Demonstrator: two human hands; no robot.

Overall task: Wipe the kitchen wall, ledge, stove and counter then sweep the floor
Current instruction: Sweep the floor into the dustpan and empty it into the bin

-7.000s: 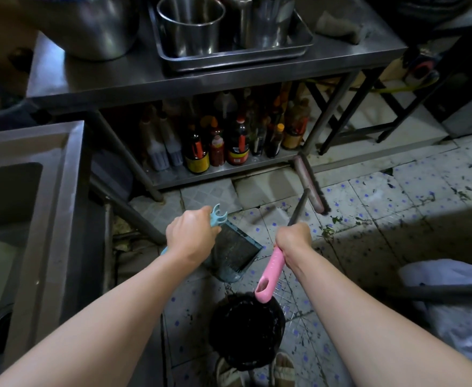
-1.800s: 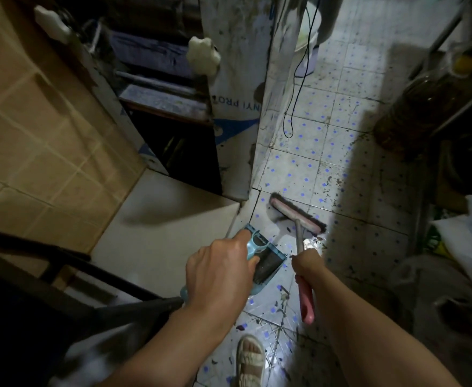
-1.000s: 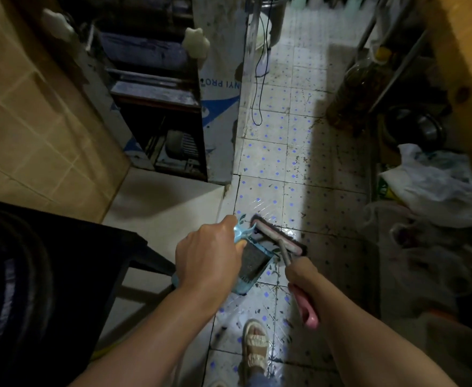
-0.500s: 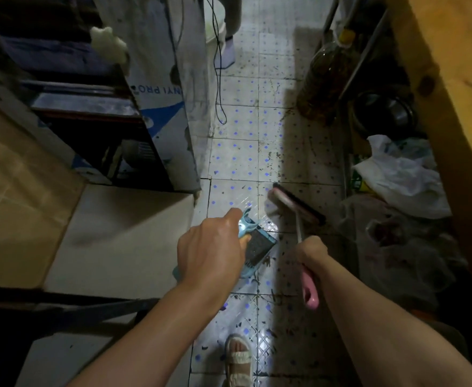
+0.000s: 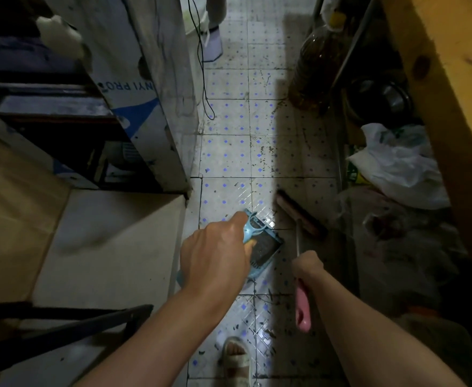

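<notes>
Head view, looking down a narrow tiled floor [image 5: 229,152] speckled with dark debris. The left hand [image 5: 215,258] is curled around the handle of a light-blue dustpan [image 5: 265,244], whose dark tray lies just ahead and to the right of the knuckles, low over the tiles; whether its lip touches them cannot be told. The right hand [image 5: 307,265] grips the thin shaft of a broom [image 5: 302,216]; the pink handle end projects back below the wrist, and the brush head lies ahead of the hand, slanted, its bristles on the floor beside the dustpan's far right corner, a small gap between them. Left of the left hand stands a pale raised step [image 5: 112,247], beyond it a grimy cabinet [image 5: 145,88] with blue lettering. Right of the right hand lie white plastic bags [image 5: 396,166]; farther ahead stands a large bottle [image 5: 316,60] of dark liquid. A sandalled foot [image 5: 236,358] shows below, between the forearms.
</notes>
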